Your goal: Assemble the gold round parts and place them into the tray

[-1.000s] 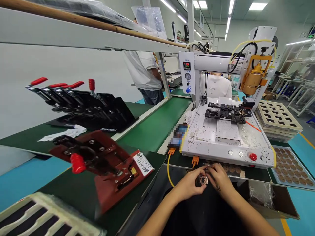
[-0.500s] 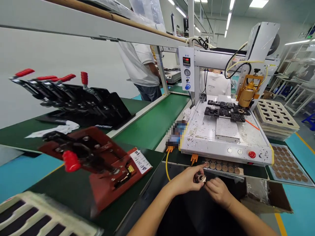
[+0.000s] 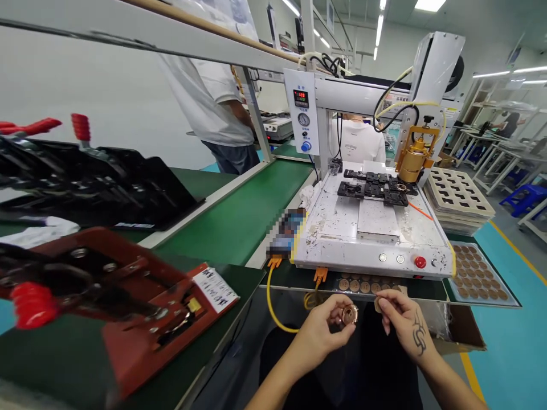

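Since the earlier frame the hands have drawn apart and the view has swung left, so the red jig [image 3: 106, 296] looms larger. Behind it runs the green belt [image 3: 239, 210], and ahead sits the white machine [image 3: 367, 228] with black fixtures [image 3: 371, 191] under its brass head [image 3: 412, 156]. Below its front edge, the left hand [image 3: 320, 333] pinches a coppery ring [image 3: 349, 314] between thumb and fingertips. Just beside it, the right hand [image 3: 404, 322] holds a small tan disc [image 3: 378, 304], fingers curled closed.
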The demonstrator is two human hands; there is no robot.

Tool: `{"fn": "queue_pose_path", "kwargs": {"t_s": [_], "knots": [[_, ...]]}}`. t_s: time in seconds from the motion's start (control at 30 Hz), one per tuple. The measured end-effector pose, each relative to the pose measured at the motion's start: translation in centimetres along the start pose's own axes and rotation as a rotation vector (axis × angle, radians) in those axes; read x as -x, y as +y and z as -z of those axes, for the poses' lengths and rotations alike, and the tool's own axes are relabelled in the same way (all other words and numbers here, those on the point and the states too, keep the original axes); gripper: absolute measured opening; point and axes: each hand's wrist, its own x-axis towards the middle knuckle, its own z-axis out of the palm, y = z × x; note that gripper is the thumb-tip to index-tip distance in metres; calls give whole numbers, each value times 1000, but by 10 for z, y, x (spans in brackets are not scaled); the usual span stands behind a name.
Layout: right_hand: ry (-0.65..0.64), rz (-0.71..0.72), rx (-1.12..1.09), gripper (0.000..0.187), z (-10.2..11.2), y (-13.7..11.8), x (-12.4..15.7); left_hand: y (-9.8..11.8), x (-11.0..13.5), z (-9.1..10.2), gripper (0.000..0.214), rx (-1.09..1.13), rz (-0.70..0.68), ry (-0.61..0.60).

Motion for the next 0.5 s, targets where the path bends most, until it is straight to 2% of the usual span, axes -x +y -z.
{"fn": "queue_pose_path", "kwargs": {"t_s": [0.1, 0.17, 0.33, 0.5], "knots": [[-33, -38, -58, 46, -4, -12, 2, 2, 9, -11, 42, 346, 80, 29], [-47, -58, -74, 46, -6, -16, 4, 6, 15, -14, 51, 480, 136, 82], [-92, -149, -160, 42, -8, -20, 3, 23, 24, -17, 62, 596, 261, 201], [-145, -193, -184, 38, -3, -20, 6, 35, 30, -24, 60, 708, 300, 234]]}}
